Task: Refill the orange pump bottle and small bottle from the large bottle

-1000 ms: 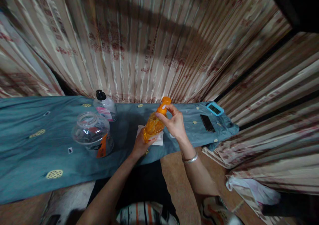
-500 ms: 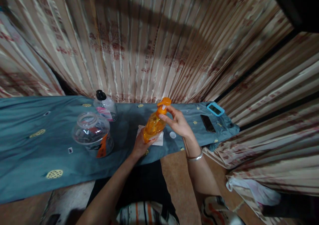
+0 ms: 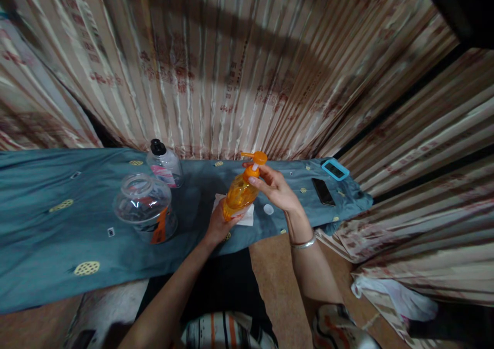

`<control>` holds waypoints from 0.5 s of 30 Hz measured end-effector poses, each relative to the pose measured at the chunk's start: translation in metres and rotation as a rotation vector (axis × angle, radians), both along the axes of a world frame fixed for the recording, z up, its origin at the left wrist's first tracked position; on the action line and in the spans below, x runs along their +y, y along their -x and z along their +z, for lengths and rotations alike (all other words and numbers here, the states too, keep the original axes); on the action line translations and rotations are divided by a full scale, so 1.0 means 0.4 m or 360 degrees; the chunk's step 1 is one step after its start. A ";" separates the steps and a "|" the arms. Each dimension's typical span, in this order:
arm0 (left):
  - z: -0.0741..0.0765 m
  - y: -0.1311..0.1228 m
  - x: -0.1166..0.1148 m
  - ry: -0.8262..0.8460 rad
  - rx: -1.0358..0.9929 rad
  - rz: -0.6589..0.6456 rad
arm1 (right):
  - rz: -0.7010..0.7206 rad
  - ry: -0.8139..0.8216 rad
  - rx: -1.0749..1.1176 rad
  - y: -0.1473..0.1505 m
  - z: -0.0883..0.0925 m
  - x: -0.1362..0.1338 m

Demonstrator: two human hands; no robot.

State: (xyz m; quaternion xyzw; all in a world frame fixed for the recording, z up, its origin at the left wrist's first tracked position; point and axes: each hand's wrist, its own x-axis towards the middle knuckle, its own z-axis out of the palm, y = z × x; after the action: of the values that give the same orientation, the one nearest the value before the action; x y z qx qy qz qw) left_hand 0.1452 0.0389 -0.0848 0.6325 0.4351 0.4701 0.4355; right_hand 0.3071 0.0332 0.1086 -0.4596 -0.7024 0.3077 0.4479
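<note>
An orange see-through pump bottle (image 3: 237,195) is held tilted over the table, its top leaning to the right. My left hand (image 3: 219,222) is wrapped round its lower end. Up at the neck, the fingers and thumb of my right hand (image 3: 276,187) grip the orange collar of the pump head (image 3: 255,159). The pump's spout points left. Below the bottle lies a white paper or cloth (image 3: 247,218), partly hidden by the bottle and my left hand. A small round pale disc (image 3: 268,209) rests on the cloth under my right hand.
A clear plastic jar (image 3: 141,210) and a clear bottle with a black cap (image 3: 165,166) stand to the left on the blue-green tablecloth (image 3: 34,225). At the right lie a dark phone (image 3: 323,192) and a blue-framed digital clock (image 3: 335,169). Curtains (image 3: 216,81) hang behind.
The pump head has turned on the bottle, so its spout now sticks out to the left. Both hands keep their hold in nearly the same place.
</note>
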 end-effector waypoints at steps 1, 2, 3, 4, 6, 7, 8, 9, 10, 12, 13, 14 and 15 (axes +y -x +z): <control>-0.001 -0.001 0.000 0.0003 -0.0005 0.0000 | -0.0051 -0.0017 -0.0026 0.005 0.000 -0.002; -0.002 -0.002 -0.001 0.0006 -0.0009 -0.0004 | -0.0128 -0.0040 -0.0056 0.012 0.001 -0.004; -0.002 -0.002 -0.001 0.0011 -0.0013 -0.0006 | -0.0225 -0.0065 -0.0088 0.021 0.002 -0.008; -0.001 -0.003 -0.002 0.0016 -0.0018 -0.0006 | -0.0329 -0.0087 -0.0119 0.032 0.003 -0.012; -0.001 -0.004 -0.002 0.0026 -0.0034 -0.0002 | -0.0517 -0.0115 -0.0165 0.052 0.006 -0.020; 0.000 -0.004 -0.002 0.0028 -0.0043 -0.0002 | -0.0586 -0.0121 -0.0180 0.059 0.008 -0.024; 0.000 -0.004 -0.003 0.0027 -0.0050 -0.0004 | -0.0626 -0.0116 -0.0190 0.062 0.010 -0.027; -0.001 -0.003 -0.003 0.0022 -0.0054 -0.0007 | -0.0632 -0.0104 -0.0195 0.062 0.012 -0.029; -0.001 -0.003 -0.003 0.0015 -0.0055 -0.0014 | -0.0602 -0.0088 -0.0192 0.058 0.015 -0.030; -0.002 -0.001 -0.002 0.0007 -0.0049 -0.0024 | -0.0440 -0.0056 -0.0154 0.039 0.019 -0.028; -0.003 -0.001 -0.002 0.0005 -0.0043 -0.0020 | -0.0323 -0.0040 -0.0127 0.026 0.020 -0.025; -0.003 -0.001 -0.002 0.0003 -0.0036 -0.0013 | -0.0205 -0.0025 -0.0103 0.014 0.020 -0.022; -0.002 -0.001 -0.002 -0.0002 -0.0028 -0.0002 | -0.0106 -0.0013 -0.0085 0.003 0.020 -0.018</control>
State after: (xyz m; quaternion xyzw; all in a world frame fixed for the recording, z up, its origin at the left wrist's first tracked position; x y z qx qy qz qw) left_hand 0.1456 0.0381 -0.0856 0.6289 0.4305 0.4756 0.4393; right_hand 0.3060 0.0261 0.1167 -0.4889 -0.6997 0.2774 0.4410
